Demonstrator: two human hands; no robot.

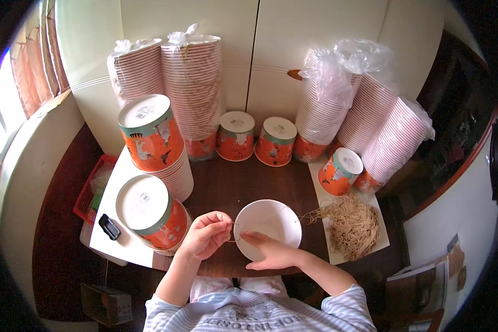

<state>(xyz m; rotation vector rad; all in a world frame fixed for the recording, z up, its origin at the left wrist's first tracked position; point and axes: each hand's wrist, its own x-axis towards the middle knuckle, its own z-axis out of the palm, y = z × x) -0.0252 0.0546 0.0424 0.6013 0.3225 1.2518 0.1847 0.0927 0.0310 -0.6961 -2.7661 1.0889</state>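
Note:
A white-lined paper bucket [282, 227] stands mouth up before me at the table's near edge. At its left rim my left hand [209, 235] is closed in a pinch on the end of a thin string [235, 223]. My right hand [268, 252] reaches across the bucket's near side, thumb and fingers apart, with nothing seen in it. Whether its fingertips touch the bucket wall, I cannot tell. Another bit of string shows at the bucket's far right rim. To the right lies a tangled heap of tan string [351, 227] on a white board [379, 242].
Orange buckets [144, 207] sit upside down on stacks at the left, beside a black clip-like object [110, 227]. Tall bagged stacks of buckets [192, 88] line the back, with more bagged stacks [365, 113] at the right. A red basket [88, 191] stands beyond the left edge.

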